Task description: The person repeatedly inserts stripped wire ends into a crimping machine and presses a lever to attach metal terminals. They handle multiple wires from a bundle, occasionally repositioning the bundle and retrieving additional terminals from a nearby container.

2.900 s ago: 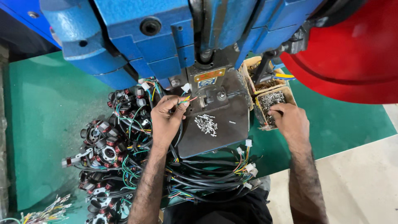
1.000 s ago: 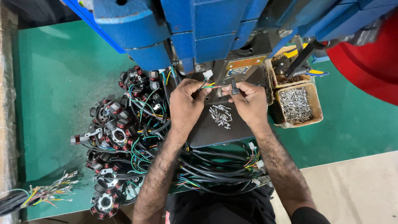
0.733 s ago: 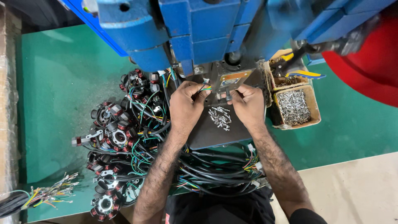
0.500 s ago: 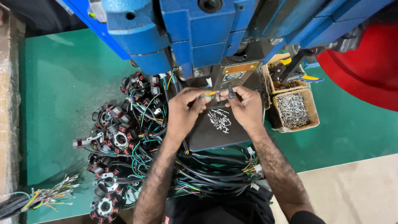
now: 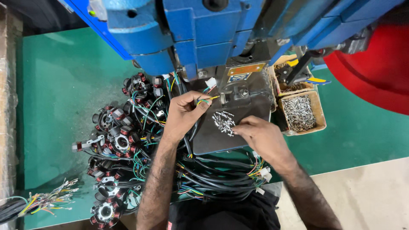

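A large blue press machine (image 5: 204, 30) filled the top of the view, and everything else sat below or beside it on a green desk (image 5: 55, 98). Directly under the press lay its dark metal plate (image 5: 238, 123). Left of the press, on the desk, a heap of wound stator coils (image 5: 119, 140) trailed green and black leads; below the plate hung a bundle of black cables (image 5: 217, 179). Right of the press stood a small cardboard box of metal terminals (image 5: 300, 113).

On the plate sat a loose little pile of metal terminals (image 5: 223, 121). The right hand (image 5: 260, 136) rested beside that pile, fingers curled down with the fingertips touching it, nothing yet clearly pinched. The left hand (image 5: 183, 113) was closed in a pinch on a few thin coloured wires (image 5: 206, 100), their stripped ends pointing toward the die just under the press.

The wires looked light and limp, likely to droop and splay unless pinched close to the tips. The terminals appeared tiny, hard, slick and easily bent, probably best picked singly between thumb and forefinger by the barrel end.
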